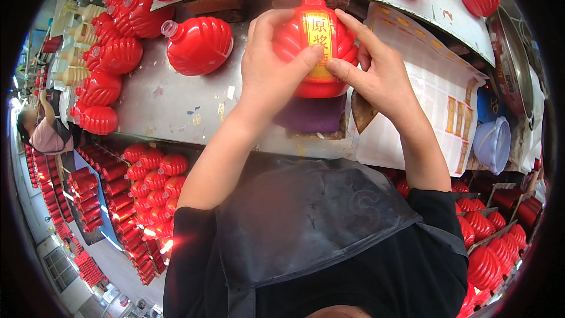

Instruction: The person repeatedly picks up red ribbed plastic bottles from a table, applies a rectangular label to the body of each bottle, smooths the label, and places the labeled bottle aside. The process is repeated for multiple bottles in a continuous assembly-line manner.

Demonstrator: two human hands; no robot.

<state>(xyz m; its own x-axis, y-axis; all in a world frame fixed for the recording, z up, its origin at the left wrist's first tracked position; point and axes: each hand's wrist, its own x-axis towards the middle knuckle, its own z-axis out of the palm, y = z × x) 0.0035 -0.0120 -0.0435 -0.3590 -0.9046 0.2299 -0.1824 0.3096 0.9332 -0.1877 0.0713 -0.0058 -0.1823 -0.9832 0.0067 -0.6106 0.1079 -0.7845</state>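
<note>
Between my two hands is a red, ribbed, round-bodied bottle (285, 44) with a short clear neck at its far end. Down its middle runs a yellow label (318, 29) with red edges and dark printing. My left hand (265, 59) wraps the left side of the bottle, its thumb lying on the label. From the right, my right hand (376, 68) grips the other side, with the thumb on the label's lower right edge and the forefinger reaching toward the neck. Under the bottle's near end lies a dark purple pad (312, 118).
A similar red bottle (200, 46) without a visible label lies left on the metal table (176, 106). White sheets bearing yellow labels (406, 100) spread to the right, beside a pale blue bucket (492, 144). Red bottles crowd the shelf and floor. Another person (50, 132) is far left.
</note>
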